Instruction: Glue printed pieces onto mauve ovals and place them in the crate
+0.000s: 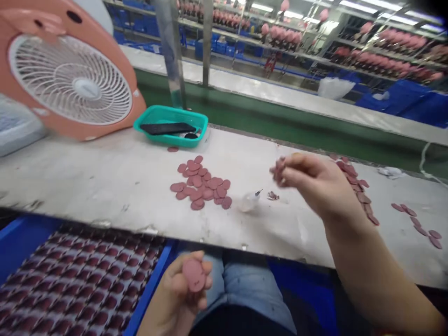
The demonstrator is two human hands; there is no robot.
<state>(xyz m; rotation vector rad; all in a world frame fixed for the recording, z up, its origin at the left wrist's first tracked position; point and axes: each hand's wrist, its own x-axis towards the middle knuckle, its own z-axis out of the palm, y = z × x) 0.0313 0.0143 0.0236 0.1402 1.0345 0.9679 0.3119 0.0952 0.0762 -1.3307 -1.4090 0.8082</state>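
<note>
My left hand (172, 290) is closed around a flat oval reddish-brown disc (193, 275), held above my lap with its face turned up. Small dark marks show near the disc's lower edge. Over the worktable, my right hand (311, 179) has its fingers pinched together. Something reddish shows at its fingertips, too blurred to name. Below and left of that hand are a small whitish, see-through object with a dark thin tip (248, 202) and a little heap of brown bits (273, 196). A loose pile of similar discs (201, 184) lies further left.
More discs (362, 198) lie in a row beyond my right forearm, with several scattered discs (416, 224) further right. A green basket (171, 141) holds a black strip. An orange fan (133, 84) stands back left. A blue crate (159, 275) with patterned rows sits lower left.
</note>
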